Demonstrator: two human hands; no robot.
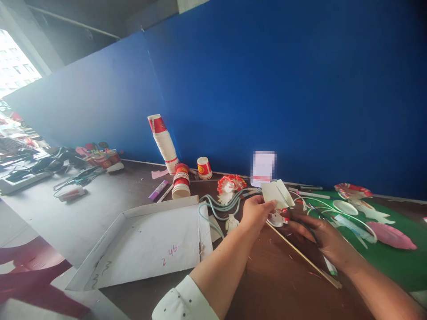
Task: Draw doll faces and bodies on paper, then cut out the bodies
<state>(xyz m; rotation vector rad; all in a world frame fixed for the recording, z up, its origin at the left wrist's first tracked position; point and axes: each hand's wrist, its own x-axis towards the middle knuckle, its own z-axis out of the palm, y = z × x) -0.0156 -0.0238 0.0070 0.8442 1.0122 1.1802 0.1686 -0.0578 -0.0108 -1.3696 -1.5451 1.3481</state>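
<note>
My left hand (256,212) pinches a small cream piece of paper (276,194), held just above the brown table (273,275). My right hand (320,233) rests close beside it to the right, fingers curled round a thin dark tool that looks like scissors (313,212). A long wooden stick (302,255) lies slanted on the table under both hands. A small white cut-out (276,218) sits below the paper.
A shallow white cardboard tray (147,244) lies to the left. Behind stand a leaning stack of paper cups (163,142), a shorter stack (181,180) and a single cup (204,168). Green tubing (216,206), paper decorations (231,183), a green mat (393,258) and a blue wall (283,89) surround the spot.
</note>
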